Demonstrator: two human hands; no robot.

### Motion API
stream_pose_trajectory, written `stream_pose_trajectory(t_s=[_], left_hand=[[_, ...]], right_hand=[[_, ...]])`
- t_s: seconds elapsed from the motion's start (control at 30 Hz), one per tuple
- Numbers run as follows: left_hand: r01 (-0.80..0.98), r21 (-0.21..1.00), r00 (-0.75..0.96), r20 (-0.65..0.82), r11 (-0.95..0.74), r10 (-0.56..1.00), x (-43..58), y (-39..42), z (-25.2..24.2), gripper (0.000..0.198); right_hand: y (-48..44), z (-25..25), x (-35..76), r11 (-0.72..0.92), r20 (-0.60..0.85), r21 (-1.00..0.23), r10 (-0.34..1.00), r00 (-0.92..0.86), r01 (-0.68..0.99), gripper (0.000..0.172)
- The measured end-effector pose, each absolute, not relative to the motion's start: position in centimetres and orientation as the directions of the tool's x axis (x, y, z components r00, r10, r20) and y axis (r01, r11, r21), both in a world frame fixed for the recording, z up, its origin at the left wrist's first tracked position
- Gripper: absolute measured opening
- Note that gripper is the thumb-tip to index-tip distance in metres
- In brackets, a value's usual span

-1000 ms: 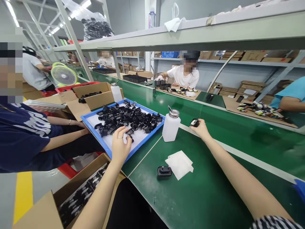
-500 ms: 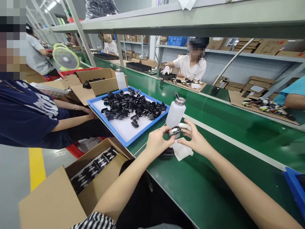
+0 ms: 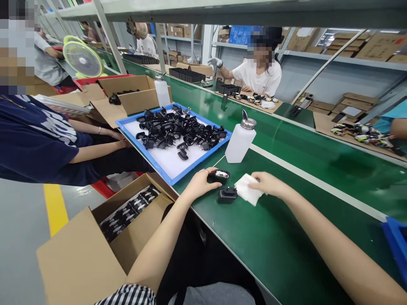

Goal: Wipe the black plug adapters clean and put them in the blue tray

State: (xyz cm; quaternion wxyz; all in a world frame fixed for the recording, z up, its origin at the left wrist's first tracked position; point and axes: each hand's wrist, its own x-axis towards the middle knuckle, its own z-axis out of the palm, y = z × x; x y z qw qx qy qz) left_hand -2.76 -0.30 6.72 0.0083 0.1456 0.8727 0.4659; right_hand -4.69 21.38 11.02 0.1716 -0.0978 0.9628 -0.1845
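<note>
Green worktop (image 3: 286, 228) — cloth (image 3: 248, 190) in right hand (image 3: 270, 184) (black plug (image 3: 227, 195) beside cloth).

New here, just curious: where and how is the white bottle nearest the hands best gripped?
Probably around the middle of the white bottle, below its metal top, coming from the right. It stands upright with broad, plain sides; the raised flap on top could be knocked. The blue tray is close on its left; the right hand, better placed, holds the white cloth.
</note>
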Motion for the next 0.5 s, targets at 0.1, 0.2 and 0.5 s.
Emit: stream_pose_trajectory(t_s=[0.1,0.2,0.5], left_hand=[[0.250,0.805,-0.960,0.132,0.538,0.248,-2.8,-0.1,6.6,0.034],[0.260,0.797,-0.957,0.138,0.545,0.255,-2.9,-0.2,6.6,0.034],[0.295,0.746,-0.946,0.142,0.597,0.291,-3.1,-0.4,6.4,0.031]], right_hand=[[20.6,12.3,-5.5,0.881,-0.052,-0.455,-0.172,-0.984,-0.130,0.004],[18.6,12.6,-6.0,0.839,0.149,-0.507,-0.141,-0.979,-0.197,0.018],[15.2,10.3,-5.8,0.655,0.169,-0.551,-0.519,-0.838,-0.517,0.030]])
